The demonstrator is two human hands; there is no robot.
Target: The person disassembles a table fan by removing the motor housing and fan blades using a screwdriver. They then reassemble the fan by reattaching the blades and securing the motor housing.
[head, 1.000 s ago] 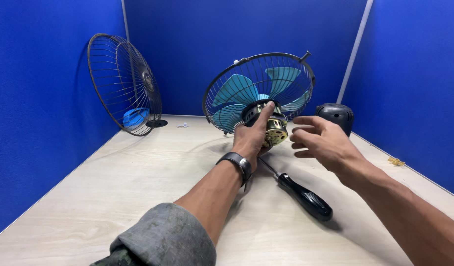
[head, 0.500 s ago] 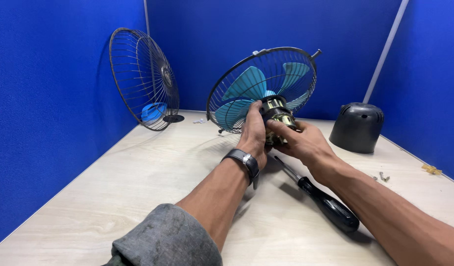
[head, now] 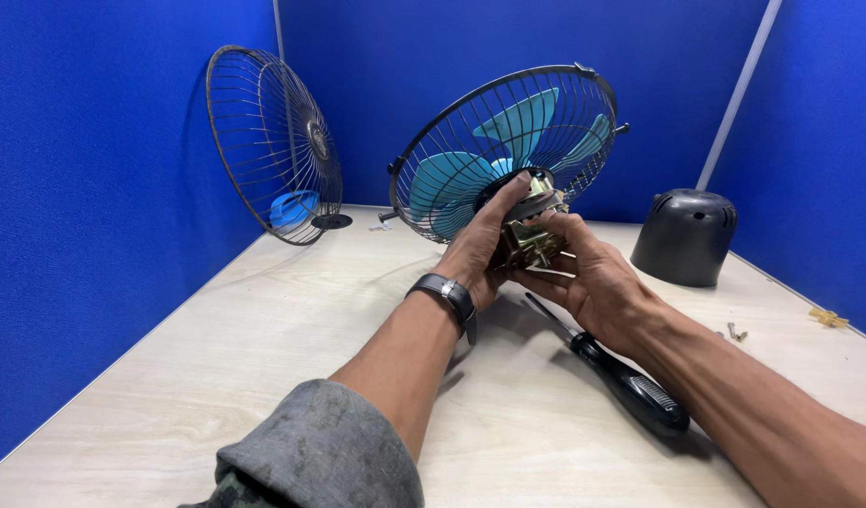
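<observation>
Above the pale surface (head: 217, 376), one fan motor (head: 532, 235) with one rear grille (head: 508, 141), left hand (head: 480, 249) and right hand (head: 593, 277) both gripping the motor, one screwdriver (head: 621, 381) beneath it, one loose grille (head: 273, 141) left of it, one black cover (head: 685, 237) right of it.

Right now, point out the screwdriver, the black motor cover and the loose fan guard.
screwdriver (head: 630, 388), head view, on its black handle.
black motor cover (head: 682, 237), head view, on its domed side.
loose fan guard (head: 275, 141), head view, on its wire mesh.
</observation>
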